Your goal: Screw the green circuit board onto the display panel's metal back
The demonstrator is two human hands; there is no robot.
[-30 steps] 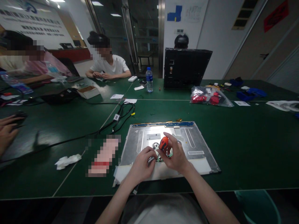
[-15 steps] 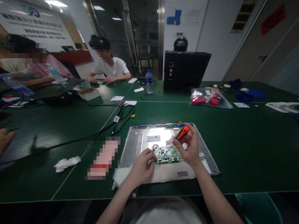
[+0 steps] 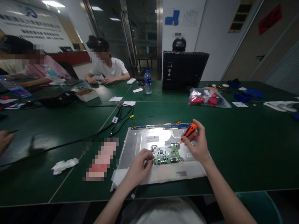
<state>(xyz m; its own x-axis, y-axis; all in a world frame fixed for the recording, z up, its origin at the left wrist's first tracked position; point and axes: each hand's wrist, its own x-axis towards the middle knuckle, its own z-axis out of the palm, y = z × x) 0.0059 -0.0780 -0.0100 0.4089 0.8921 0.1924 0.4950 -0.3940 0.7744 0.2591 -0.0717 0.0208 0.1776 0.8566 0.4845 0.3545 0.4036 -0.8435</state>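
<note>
A flat metal panel lies on the green table in front of me, with a green circuit board on its middle. An orange and black screwdriver is held by its handle in my right hand, its shaft slanting down to the left over the board's upper right part. Whether the tip touches the board is too small to tell. My left hand rests at the board's left edge, its fingers curled around a dark cable. A loose cable end shows below that wrist.
Black cables run across the table on the left, near crumpled white tissue. Farther back stand a water bottle, a black monitor and a plastic bag with red items. Several people sit around the table.
My right hand has moved right with the screwdriver, and its tip has shifted from the board's middle toward the upper right. My left hand stays at the board's left edge.
</note>
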